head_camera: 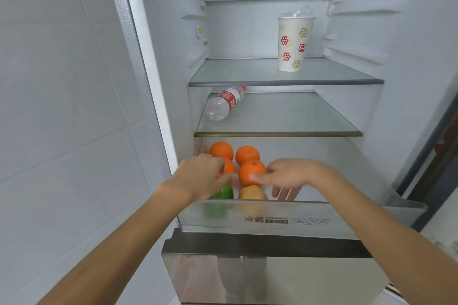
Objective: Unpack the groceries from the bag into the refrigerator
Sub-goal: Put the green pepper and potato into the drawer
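Note:
The refrigerator's clear crisper drawer [272,218] is pulled out and holds several oranges, a green fruit [224,192] and a yellowish fruit [251,193]. My left hand [200,176] reaches into the drawer's left side, fingers resting on an orange [229,167] that it partly hides. My right hand [290,177] is in the drawer's middle, with thumb and fingers pinching the nearest orange [250,171]. Two more oranges [221,150] lie behind. No grocery bag is in view.
A water bottle [224,104] lies on its side on the middle glass shelf [285,122]. A patterned paper cup [292,43] with a lid stands on the upper shelf [247,73]. A tiled wall is on the left; the fridge door edge [431,151] on the right.

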A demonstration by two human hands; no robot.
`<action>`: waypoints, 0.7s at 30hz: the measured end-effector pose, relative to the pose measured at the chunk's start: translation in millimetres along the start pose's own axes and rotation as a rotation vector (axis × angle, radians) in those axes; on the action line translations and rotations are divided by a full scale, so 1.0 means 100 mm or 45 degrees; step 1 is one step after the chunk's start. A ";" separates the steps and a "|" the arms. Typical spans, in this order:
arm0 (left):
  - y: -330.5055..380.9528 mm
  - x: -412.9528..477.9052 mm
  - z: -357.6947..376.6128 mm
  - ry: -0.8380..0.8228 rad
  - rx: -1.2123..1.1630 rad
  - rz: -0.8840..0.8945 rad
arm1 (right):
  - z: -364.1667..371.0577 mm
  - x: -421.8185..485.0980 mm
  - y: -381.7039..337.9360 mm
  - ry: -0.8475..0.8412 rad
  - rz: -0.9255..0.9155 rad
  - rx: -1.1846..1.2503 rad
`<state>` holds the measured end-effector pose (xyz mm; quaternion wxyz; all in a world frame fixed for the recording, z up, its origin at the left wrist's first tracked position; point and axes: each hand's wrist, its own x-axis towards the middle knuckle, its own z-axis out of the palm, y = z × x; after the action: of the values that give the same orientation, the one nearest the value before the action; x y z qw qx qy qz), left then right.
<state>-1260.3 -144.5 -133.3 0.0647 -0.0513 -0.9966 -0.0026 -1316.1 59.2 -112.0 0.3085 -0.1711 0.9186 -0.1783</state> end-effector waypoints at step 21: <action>-0.03 -0.43 0.18 0.301 0.066 0.338 | 0.24 -0.68 0.72 0.754 -0.278 -0.552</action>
<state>-1220.9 -151.3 -157.0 0.1826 -0.1801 -0.9662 0.0255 -1264.2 145.7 -126.3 -0.0345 -0.2702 0.9607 -0.0533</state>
